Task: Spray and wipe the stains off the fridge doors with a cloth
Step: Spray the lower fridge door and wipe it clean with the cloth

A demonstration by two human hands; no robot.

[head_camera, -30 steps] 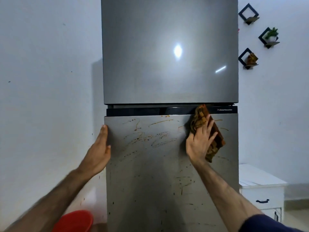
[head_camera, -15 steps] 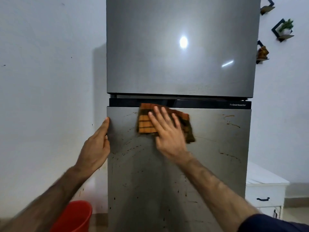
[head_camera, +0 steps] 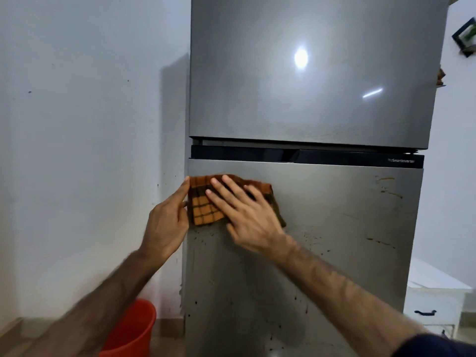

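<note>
Right hand [head_camera: 247, 215] flat, fingers spread, pressing cloth [head_camera: 206, 207] on lower door [head_camera: 322, 228] at 10 o'clock corner. Left hand [head_camera: 167, 222] open, bracing edge. Upper door [head_camera: 309, 73] looks clean; stains [head_camera: 386, 186] remain 2 o'clock, specks toward 6.

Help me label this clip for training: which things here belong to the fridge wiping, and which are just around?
Part of the job: checked cloth, lower fridge door with its stains, upper fridge door, right hand, left hand.

Just around: red bucket, white cabinet, wall shelf.
</note>
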